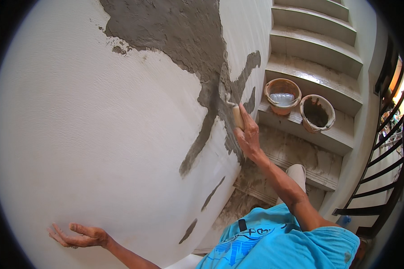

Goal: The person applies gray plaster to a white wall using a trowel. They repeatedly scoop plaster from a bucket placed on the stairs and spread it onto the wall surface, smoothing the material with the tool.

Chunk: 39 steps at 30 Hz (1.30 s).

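Gripping the trowel [238, 117] by its pale handle, your right hand [249, 134] has its fingers closed around the grip. The trowel is upright against the wall [98, 139], its bent metal neck at the upper end of the handle; the blade is hard to tell apart from the grey plaster [166, 33] around it. The main area of plaster extends above and to the left of the trowel. Narrow bands branch off to its lower left and upper right, and two small separate strips mark the wall below it.

Your left hand [80, 236] is well apart from the trowel, to its lower left. It is bare, palm turned up, fingers spread wide and holding nothing; whether it touches the wall cannot be told.

To the right of the trowel, two buckets stand on the stairs [316, 44]. The first bucket [278, 109], nearer the trowel, contains a clear plastic container. The second bucket [330, 110], just beside it and farther from the trowel, contains a dark grey mass. The dark railing [361, 211] is well to the right of the trowel. Your blue shirt [278, 244] is below it.
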{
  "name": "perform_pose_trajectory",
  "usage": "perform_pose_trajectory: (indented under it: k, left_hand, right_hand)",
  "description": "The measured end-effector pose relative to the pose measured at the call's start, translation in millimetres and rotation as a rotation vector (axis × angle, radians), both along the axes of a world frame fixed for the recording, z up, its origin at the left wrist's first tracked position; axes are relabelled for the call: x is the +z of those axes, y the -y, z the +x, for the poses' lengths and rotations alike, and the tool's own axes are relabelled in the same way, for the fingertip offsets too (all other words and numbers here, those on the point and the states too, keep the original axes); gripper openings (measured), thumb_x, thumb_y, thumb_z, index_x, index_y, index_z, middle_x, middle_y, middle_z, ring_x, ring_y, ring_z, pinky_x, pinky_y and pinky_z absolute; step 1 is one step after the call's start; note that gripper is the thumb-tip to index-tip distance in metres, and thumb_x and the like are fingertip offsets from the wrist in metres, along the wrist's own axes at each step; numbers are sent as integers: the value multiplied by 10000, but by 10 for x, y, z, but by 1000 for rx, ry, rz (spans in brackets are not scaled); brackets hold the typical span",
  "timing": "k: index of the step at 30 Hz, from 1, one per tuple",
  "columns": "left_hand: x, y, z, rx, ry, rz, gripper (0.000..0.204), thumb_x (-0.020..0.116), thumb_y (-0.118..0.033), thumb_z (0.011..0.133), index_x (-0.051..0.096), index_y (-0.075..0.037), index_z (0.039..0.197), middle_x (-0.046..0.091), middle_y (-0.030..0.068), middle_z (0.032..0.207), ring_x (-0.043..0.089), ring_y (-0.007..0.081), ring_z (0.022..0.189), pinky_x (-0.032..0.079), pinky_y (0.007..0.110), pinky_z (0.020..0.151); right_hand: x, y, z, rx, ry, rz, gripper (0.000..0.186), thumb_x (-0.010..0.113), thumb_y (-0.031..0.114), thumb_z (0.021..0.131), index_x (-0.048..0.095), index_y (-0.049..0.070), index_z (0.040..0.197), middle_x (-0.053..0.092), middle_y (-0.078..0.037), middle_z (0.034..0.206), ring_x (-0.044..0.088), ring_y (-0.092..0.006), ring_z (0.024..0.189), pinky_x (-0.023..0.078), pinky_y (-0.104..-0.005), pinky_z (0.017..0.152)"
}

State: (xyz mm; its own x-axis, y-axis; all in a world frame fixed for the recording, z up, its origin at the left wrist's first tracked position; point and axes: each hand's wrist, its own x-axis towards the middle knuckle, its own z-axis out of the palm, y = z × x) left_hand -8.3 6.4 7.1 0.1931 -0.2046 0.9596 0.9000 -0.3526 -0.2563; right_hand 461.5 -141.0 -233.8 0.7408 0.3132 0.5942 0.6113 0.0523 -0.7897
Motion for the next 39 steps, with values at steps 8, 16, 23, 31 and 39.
perform_pose_trajectory:
  k: [8,16,23,31,39]
  left_hand:
    - [-2,-9,18,-4,14,-1,491,424,-402,1086,510,-47,1415,397,195,1550,315,334,1500,298,533,1217]
    - [-23,1,-1,24,26,-15,538,400,-445,1084,519,-42,1420,387,194,1560,316,339,1496,354,503,1173]
    - [-10,-41,-19,2,7,0,505,417,-405,1086,519,-37,1418,390,205,1554,317,346,1494,306,528,1196]
    - [-18,18,39,5,42,-10,503,423,-403,1084,523,-36,1413,431,192,1532,328,338,1489,292,535,1204]
    - [-6,-25,26,-10,32,21,499,424,-407,1084,524,-44,1411,467,186,1508,345,349,1474,307,539,1189]
  right_hand:
    - [117,-252,42,-41,90,28,895,602,-72,744,384,162,1580,611,-173,1060,641,-372,948,529,-457,831]
    - [-350,104,-214,32,99,-74,893,598,-71,725,386,117,1572,598,-186,1039,632,-388,901,536,-450,798]
    - [130,-168,8,-11,139,33,879,598,-65,735,398,136,1568,601,-177,1050,638,-376,917,533,-453,807]
    - [-294,113,-155,26,45,-105,878,612,-100,722,434,110,1556,624,-187,1106,631,-365,976,518,-419,885]
    - [311,-92,-163,6,185,33,884,604,-88,705,471,170,1540,621,-142,1046,671,-336,846,560,-421,757]
